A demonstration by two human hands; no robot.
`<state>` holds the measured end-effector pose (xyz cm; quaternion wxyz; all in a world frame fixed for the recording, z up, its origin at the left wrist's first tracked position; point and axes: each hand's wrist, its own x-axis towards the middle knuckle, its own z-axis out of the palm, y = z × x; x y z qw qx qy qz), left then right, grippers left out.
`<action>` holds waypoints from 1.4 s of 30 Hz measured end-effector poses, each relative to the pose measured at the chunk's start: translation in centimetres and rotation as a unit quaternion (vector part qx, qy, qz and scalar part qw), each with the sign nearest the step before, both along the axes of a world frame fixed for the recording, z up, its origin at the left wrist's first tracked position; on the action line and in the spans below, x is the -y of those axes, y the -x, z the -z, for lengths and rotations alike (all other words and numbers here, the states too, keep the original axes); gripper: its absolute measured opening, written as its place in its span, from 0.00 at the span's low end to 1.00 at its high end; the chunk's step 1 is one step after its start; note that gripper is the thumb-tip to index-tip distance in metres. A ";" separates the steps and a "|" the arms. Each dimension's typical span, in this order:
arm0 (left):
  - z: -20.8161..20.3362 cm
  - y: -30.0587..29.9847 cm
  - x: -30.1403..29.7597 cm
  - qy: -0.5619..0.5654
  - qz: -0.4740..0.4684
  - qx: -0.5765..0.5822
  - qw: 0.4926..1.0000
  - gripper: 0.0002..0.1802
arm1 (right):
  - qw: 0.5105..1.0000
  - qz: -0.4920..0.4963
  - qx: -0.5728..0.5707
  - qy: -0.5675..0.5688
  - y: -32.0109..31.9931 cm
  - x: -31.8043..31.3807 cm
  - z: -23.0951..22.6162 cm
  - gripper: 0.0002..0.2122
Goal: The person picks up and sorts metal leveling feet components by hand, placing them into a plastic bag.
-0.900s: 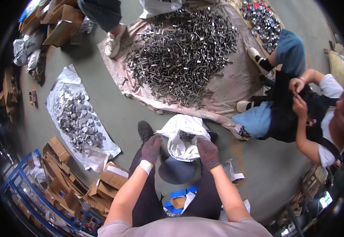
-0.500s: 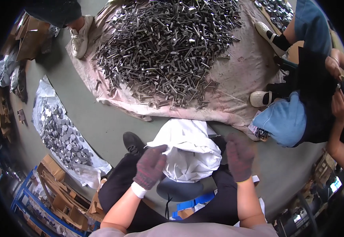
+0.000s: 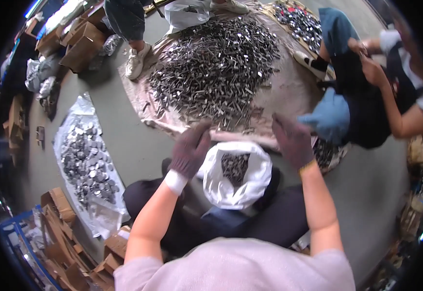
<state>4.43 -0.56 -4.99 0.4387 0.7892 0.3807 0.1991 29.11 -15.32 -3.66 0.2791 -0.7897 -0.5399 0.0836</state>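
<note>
here both gloved hands, left hand (image 3: 190, 149) and right hand (image 3: 292, 139), hover empty, fingers loosely spread, above the white bag (image 3: 235, 174).

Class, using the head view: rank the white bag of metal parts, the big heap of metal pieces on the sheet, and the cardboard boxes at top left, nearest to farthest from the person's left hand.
1. White bag of metal parts: just right of the left hand, between the knees.
2. Heap of metal pieces: ahead, on the sheet.
3. Cardboard boxes: far upper left.
</note>
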 end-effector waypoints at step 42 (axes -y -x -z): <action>27.9 -14.7 -6.2 -0.083 0.066 -0.393 0.913 0.48 | 0.942 -0.110 -0.010 0.317 1.2 2.8 0.2 0.21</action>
